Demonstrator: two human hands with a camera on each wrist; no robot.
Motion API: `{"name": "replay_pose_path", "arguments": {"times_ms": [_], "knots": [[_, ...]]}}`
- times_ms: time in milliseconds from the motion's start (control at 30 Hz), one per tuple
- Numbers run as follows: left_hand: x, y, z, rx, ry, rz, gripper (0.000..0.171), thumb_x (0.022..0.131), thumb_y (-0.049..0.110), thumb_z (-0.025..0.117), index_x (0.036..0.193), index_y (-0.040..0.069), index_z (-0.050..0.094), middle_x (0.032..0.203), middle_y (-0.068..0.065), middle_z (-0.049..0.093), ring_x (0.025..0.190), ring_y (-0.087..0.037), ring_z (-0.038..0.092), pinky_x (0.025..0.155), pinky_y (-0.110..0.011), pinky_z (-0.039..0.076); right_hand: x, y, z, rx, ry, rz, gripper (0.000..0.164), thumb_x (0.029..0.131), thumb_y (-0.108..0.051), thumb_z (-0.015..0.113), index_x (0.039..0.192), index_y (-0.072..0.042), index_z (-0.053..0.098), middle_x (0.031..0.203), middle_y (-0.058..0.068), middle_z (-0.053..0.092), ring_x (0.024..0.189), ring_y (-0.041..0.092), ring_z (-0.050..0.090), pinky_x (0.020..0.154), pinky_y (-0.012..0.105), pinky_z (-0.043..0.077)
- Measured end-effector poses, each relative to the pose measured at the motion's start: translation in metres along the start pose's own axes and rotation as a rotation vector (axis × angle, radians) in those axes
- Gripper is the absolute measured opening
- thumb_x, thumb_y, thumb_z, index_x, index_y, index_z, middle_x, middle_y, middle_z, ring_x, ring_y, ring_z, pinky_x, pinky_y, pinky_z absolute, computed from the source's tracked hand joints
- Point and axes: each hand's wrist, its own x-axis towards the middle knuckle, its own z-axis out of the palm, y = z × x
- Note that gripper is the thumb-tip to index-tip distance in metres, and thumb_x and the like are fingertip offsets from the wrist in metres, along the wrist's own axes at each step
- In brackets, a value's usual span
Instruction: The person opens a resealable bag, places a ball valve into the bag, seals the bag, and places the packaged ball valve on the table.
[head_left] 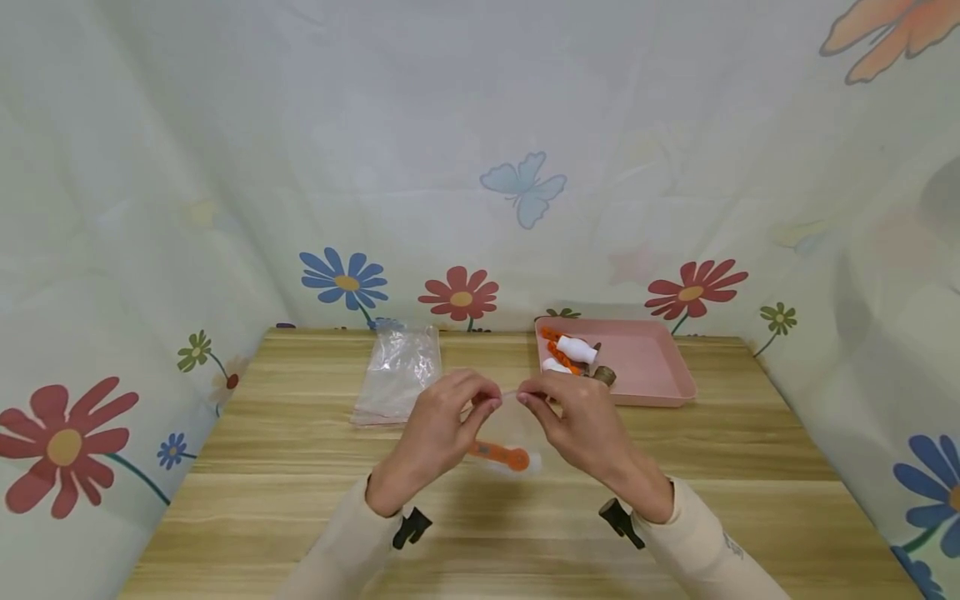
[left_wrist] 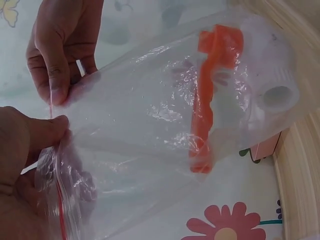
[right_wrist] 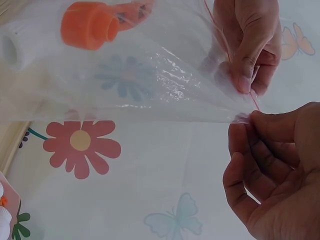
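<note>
Hanging between both hands above the wooden table (head_left: 247, 500), a clear zip bag (left_wrist: 130, 110) holds a long orange piece (left_wrist: 202, 110) and a white piece (left_wrist: 280, 95) with a round opening, both near its bottom. A red line runs along the bag's mouth. The left hand (head_left: 442, 425) pinches this edge between thumb and fingers; the right hand (head_left: 588, 421) pinches it just beside, thumb against forefinger. Beyond them, a flat pile of clear bags (head_left: 401, 375) lies to the left, and a pink tray (head_left: 648, 358) to the right carries white bottle-like pieces (head_left: 577, 350), orange pieces (head_left: 553, 335) and a brown piece (head_left: 604, 376). Flowered cloth (head_left: 412, 208) hangs behind.
</note>
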Motion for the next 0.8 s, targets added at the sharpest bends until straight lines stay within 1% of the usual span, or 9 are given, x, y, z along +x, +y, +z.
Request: {"name": "replay_pose_path", "arguments": {"times_ms": [100, 233, 367, 500, 600, 700, 800], "knots": [[-0.001, -0.001, -0.001, 0.003, -0.011, -0.004, 0.004, 0.088, 0.011, 0.071, 0.092, 0.011, 0.069, 0.085, 0.002, 0.067, 0.076, -0.009, 0.06, 0.068, -0.024, 0.053, 0.0, 0.0, 0.0, 0.002, -0.001, 0.0, 0.006, 0.083, -0.006, 0.075, 0.087, -0.008, 0.072, 0.078, 0.0, 0.072, 0.063, 0.006, 0.06, 0.057, 0.028, 0.053], [-0.004, -0.004, -0.005, 0.011, -0.042, -0.034, 0.006, 0.09, 0.016, 0.071, 0.095, 0.013, 0.069, 0.086, 0.004, 0.067, 0.075, -0.006, 0.058, 0.066, -0.018, 0.049, -0.001, 0.002, 0.0, 0.003, 0.015, -0.004, 0.009, 0.081, -0.003, 0.076, 0.086, -0.008, 0.072, 0.078, 0.0, 0.071, 0.064, 0.007, 0.063, 0.059, 0.025, 0.054], [-0.006, -0.006, -0.008, 0.009, -0.042, -0.054, 0.005, 0.09, 0.016, 0.071, 0.093, 0.012, 0.068, 0.083, 0.004, 0.065, 0.073, -0.006, 0.057, 0.066, -0.021, 0.05, 0.0, 0.003, -0.001, 0.006, 0.035, -0.009, 0.011, 0.079, -0.001, 0.077, 0.086, -0.008, 0.072, 0.078, 0.0, 0.071, 0.065, 0.007, 0.065, 0.061, 0.023, 0.055], [-0.005, -0.006, -0.009, 0.008, -0.027, -0.044, 0.004, 0.09, 0.012, 0.071, 0.09, 0.011, 0.067, 0.081, 0.003, 0.064, 0.071, -0.007, 0.056, 0.064, -0.026, 0.051, 0.002, 0.002, -0.001, 0.008, 0.034, -0.01, 0.01, 0.08, -0.003, 0.077, 0.086, -0.008, 0.072, 0.078, -0.001, 0.071, 0.064, 0.006, 0.063, 0.061, 0.022, 0.055], [-0.005, -0.007, -0.01, 0.006, -0.027, -0.035, 0.003, 0.089, 0.012, 0.071, 0.09, 0.011, 0.068, 0.081, 0.003, 0.064, 0.07, -0.007, 0.056, 0.063, -0.027, 0.051, 0.002, 0.002, -0.001, 0.007, 0.036, -0.007, 0.011, 0.079, -0.002, 0.078, 0.087, -0.008, 0.072, 0.078, -0.001, 0.071, 0.064, 0.006, 0.064, 0.061, 0.022, 0.054], [-0.005, -0.008, -0.011, -0.007, -0.047, -0.04, 0.004, 0.091, 0.015, 0.07, 0.092, 0.011, 0.068, 0.082, 0.003, 0.064, 0.071, -0.007, 0.055, 0.063, -0.028, 0.052, 0.002, 0.003, -0.001, 0.0, 0.041, -0.009, 0.011, 0.079, -0.002, 0.078, 0.086, -0.007, 0.072, 0.077, 0.0, 0.071, 0.064, 0.007, 0.064, 0.061, 0.021, 0.055], [-0.007, -0.012, -0.012, -0.033, -0.079, -0.061, 0.005, 0.092, 0.017, 0.068, 0.095, 0.012, 0.069, 0.084, 0.005, 0.065, 0.073, -0.006, 0.055, 0.066, -0.027, 0.052, 0.001, 0.005, -0.002, 0.0, 0.054, -0.01, 0.011, 0.079, -0.001, 0.078, 0.086, -0.007, 0.072, 0.077, 0.0, 0.071, 0.064, 0.006, 0.064, 0.059, 0.022, 0.055]]}}
